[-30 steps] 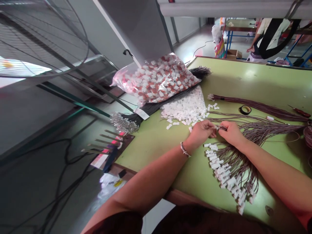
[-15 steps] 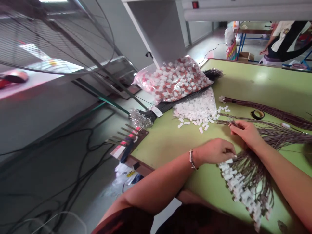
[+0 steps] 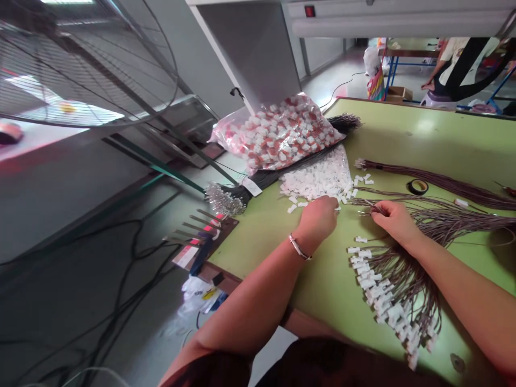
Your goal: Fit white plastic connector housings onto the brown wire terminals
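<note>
My left hand [image 3: 320,219], with a bracelet at its wrist, is over loose white connectors [image 3: 318,180] in front of a clear bag. Its fingers are curled down among the nearest pieces, and what is in the fingertips is hidden. Further right, my right hand [image 3: 397,221] pinches thin brown wires [image 3: 367,203] with bare metal tips pointing left. Below it fans a bunch of brown wires [image 3: 403,266] ending in white connectors [image 3: 379,293] along the green table. One connector [image 3: 360,239] lies at the top of that row.
A big clear bag of white and orange pieces [image 3: 282,137] rests on a dark wire bundle [image 3: 266,176] behind. A roll of black tape [image 3: 417,187] and another brown wire bundle [image 3: 439,181] lie right. A fan [image 3: 88,70] stands left; a person [image 3: 463,64] sits far back.
My left hand has moved from the connector row up and left to the loose connectors, leaving a connector at the row's top. My right hand still pinches wires in nearly the same spot.
</note>
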Tool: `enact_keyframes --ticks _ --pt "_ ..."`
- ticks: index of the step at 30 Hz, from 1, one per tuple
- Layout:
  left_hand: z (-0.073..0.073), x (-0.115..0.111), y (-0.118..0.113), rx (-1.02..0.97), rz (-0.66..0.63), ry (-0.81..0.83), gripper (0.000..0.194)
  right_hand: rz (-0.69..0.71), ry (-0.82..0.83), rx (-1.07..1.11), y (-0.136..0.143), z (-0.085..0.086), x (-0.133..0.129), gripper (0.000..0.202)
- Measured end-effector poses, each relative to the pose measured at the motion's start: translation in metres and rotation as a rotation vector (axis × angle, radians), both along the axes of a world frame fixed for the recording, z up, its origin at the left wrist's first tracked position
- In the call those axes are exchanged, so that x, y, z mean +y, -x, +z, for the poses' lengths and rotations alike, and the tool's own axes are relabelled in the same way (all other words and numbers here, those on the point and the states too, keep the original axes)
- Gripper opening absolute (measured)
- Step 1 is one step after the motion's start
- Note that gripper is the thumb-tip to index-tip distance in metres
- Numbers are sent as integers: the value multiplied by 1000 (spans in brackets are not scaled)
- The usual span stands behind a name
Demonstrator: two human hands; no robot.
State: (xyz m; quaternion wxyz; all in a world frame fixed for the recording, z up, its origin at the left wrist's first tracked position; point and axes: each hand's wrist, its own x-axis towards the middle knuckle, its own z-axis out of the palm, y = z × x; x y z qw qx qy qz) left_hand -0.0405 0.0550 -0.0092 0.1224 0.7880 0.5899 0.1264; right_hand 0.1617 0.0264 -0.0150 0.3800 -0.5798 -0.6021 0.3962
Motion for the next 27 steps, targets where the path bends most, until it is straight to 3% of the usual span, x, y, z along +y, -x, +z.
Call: enact_keyframes --ticks 3,7,10,14,19,27 --pt "-1 2 -1 -104 -28 7 14 -23 -4 -13 2 0 -1 16" --pt "8 3 1 -434 10 70 15 -52 -15 13 2 2 -1 17" --pt "14 0 -1 -693 73 246 19 -84 -41 51 2 4 -2 17" --pt "8 -4 -9 -936 62 494 19 -125 -76 67 2 5 -5 17" --pt "-3 -3 -15 -1066 58 523 18 -111 -102 25 2 6 -8 13" --pt "-2 -7 -19 -1171 -21 496 32 -117 -95 -33 3 2 -7 14"
